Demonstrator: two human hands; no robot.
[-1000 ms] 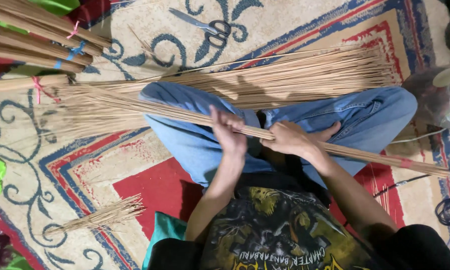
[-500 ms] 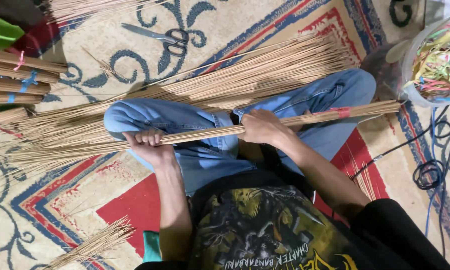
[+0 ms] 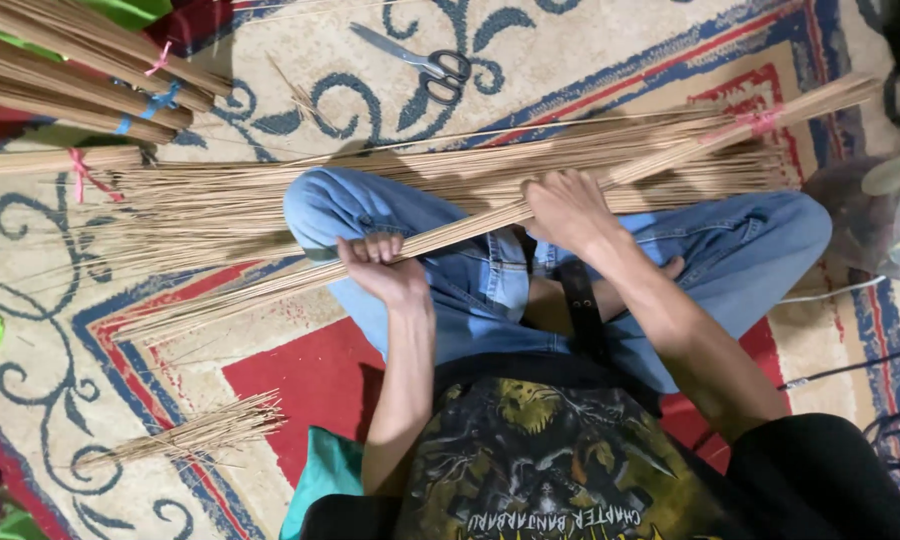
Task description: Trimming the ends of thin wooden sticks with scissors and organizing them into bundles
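Across the lap, left hand (image 3: 378, 268) and right hand (image 3: 567, 208) both closed around a long stick bundle (image 3: 470, 226), loose sticks (image 3: 370, 185) beyond, scissors (image 3: 420, 62) far on the rug (image 3: 590, 50)

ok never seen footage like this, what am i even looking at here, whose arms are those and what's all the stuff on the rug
There is no machine here. The view comes from a camera worn on a person's head, looking down, so the two bare arms are that person's own. They sit cross-legged in blue jeans on a patterned rug.

Both hands grip one long bundle of thin tan sticks, which slants across the lap. The left hand holds it nearer the loose, fanned-out end; the right hand holds it further along, toward a pink tie.

On the rug behind lies a wide heap of loose sticks. At the upper left are finished bundles bound with pink and blue ties. A pair of scissors lies at the top, and a small tuft of short sticks at the lower left.
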